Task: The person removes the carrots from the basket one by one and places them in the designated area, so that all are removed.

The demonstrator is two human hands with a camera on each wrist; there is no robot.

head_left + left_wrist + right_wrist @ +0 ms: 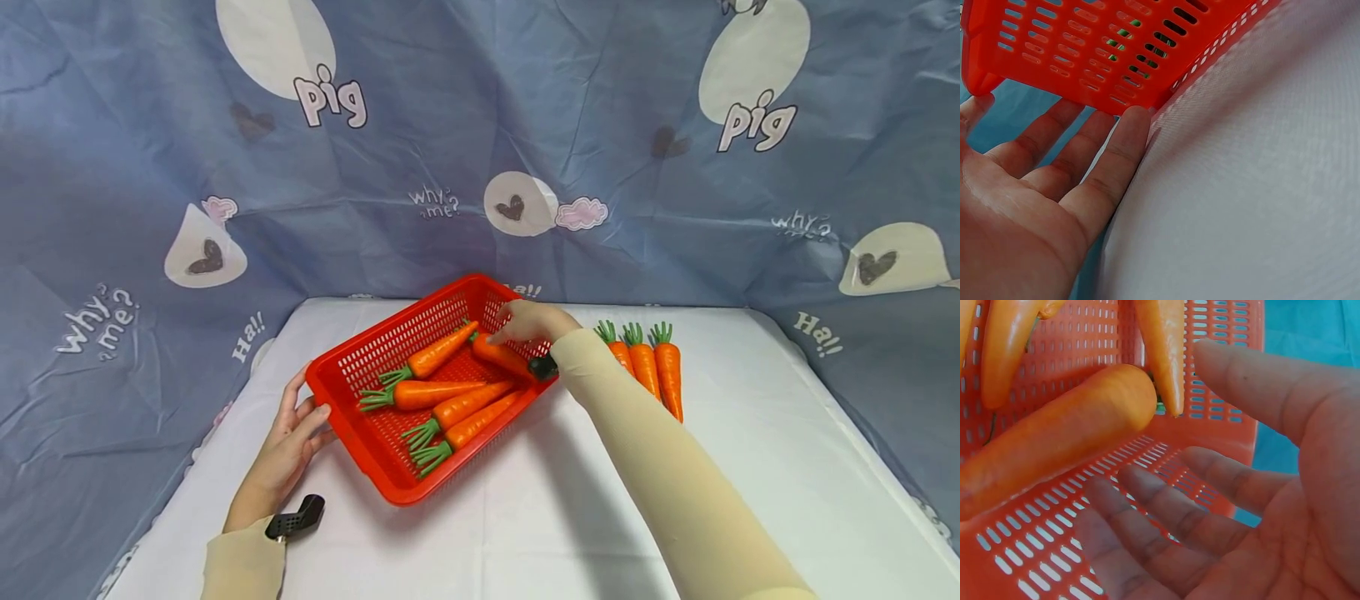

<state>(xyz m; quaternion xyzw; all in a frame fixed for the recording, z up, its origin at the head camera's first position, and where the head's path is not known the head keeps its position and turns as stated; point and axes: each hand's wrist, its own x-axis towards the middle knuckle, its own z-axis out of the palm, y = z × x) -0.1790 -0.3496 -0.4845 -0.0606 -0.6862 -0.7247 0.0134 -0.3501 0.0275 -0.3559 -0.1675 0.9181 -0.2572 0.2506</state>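
Observation:
A red perforated plastic basket stands at an angle on the table with several orange carrots with green tops inside. At its left end, my left hand holds the basket, thumb at the rim; the left wrist view shows its fingertips against the lower edge of the outer wall. My right hand reaches in over the right end. Its fingers are spread and hold nothing in the right wrist view, beside the blunt end of a carrot lying in the basket.
Three carrots lie side by side on the white tablecloth right of the basket, their lower parts partly behind the right sleeve. A blue printed cloth hangs behind the table.

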